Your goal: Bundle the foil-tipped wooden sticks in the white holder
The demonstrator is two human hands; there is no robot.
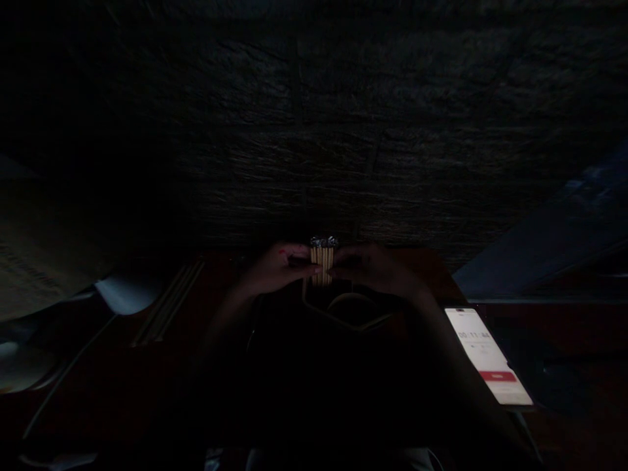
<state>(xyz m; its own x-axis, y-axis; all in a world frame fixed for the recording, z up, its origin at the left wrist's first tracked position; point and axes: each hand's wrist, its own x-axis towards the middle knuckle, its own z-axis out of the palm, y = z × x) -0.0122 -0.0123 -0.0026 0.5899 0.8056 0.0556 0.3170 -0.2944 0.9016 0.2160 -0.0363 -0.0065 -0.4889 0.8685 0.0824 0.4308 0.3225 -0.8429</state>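
Observation:
In dim light, a row of thin tan sticks point(322, 256) stands upright between my hands, with shiny, crinkled foil-like material point(324, 241) across the top. My left hand point(282, 267) grips the row from the left, its thumb across the front. From the right, my right hand point(370, 265) closes on the same sticks, thumb against their front. Red marks show on my left hand. Below the sticks is a dark shape with a pale, angular rim point(338, 319); what it is cannot be made out.
Several long, thin sticks point(169, 304) lie on the dark reddish table point(108, 392) at the left. A lit phone point(485, 353) showing a timer lies at the right. A pale object point(126, 294) and a thin cord point(73, 366) are farther left. A rough wall point(304, 131) rises behind.

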